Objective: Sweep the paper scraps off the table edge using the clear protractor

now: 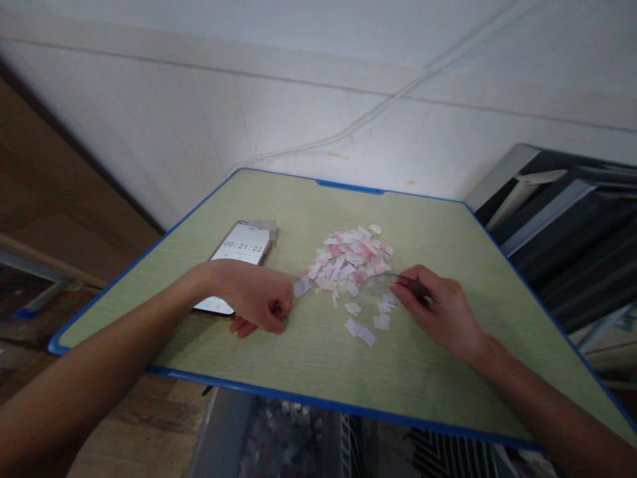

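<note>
A loose pile of small white and pink paper scraps (346,255) lies in the middle of the green tabletop (298,362). Several single scraps (361,332) are spread nearer to me. My right hand (440,302) pinches a clear protractor (381,284), whose curved edge rests against the pile's near right side. On the other side, my left hand (259,295) is curled closed just left of the pile. A faint clear edge shows past its knuckles, but what it grips is hidden. Under my left wrist lies a phone (243,242) with a timer on its screen.
A blue rim (279,393) borders the table, which stands against a white wall (298,99) with a cable (348,131). Dark folded items (572,206) lean at the right. Below the near edge is a grey bin (213,431) with scraps in it. A brown panel (60,159) stands left.
</note>
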The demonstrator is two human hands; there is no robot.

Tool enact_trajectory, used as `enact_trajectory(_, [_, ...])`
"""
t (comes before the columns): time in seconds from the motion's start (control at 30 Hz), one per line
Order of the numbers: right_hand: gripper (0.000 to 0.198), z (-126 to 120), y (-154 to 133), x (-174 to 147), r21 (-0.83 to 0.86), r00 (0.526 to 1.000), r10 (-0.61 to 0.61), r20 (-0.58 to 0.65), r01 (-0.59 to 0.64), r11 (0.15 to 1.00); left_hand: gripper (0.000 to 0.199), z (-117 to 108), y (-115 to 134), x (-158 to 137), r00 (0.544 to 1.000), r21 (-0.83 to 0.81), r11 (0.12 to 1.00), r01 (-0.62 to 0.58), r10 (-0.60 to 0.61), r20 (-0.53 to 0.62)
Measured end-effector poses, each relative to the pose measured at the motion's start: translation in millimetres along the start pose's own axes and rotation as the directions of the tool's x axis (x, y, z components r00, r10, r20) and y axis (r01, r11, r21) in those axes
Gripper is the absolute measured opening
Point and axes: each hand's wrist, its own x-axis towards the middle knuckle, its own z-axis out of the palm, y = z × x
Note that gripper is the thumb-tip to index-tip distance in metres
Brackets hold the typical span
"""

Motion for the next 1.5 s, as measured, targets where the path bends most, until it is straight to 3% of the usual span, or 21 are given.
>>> enact_trajectory(0.13, [0.016,0,-1,1,0.057,0.997,0.005,0.078,-0.009,0.998,0.027,0,0,0,1.0,0.011,1.0,-0.017,0.017,-0.007])
enact_trajectory(0.33, [0.014,-1,0,2,0.083,0.995,0.089,-0.054,-0.084,0.993,0.026,0,-1,0,1.0,0.011,1.0,-0.026,0.026,-0.009])
enact_trajectory(0.53, [0.012,4,0,3,0.11,0.997,0.038,0.074,-0.046,0.993,0.026,0,0,-1,1.0,0.007,1.0,-0.002,0.002,-0.004])
enact_trajectory(0.7, [0.013,-2,-1,3,0.145,0.995,0.099,-0.02,-0.095,0.985,0.027,1,0,0,1.0,0.033,0.999,-0.018,0.019,-0.006])
enact_trajectory(0.93, [0.018,-1,-1,3,0.077,0.997,-0.011,0.08,0.005,0.997,0.026,0,0,-1,1.0,0.022,1.0,-0.014,0.014,-0.008])
enact_trajectory(1.1, [0.013,-5,0,2,0.022,1.0,0.016,0.016,-0.016,1.0,0.026,0,1,-1,1.0,0.018,1.0,-0.019,0.019,-0.01])
enact_trajectory(1.27, [0.018,-5,-1,1,0.067,0.995,-0.01,0.102,0.003,0.998,0.025,1,0,-1,0.999,0.026,0.999,-0.038,0.038,-0.007])
enact_trajectory(1.5, [0.016,-6,-1,2,0.084,0.998,0.019,0.065,-0.025,0.996,0.024,-1,0,0,1.0,0.027,0.999,-0.02,0.019,0.005])
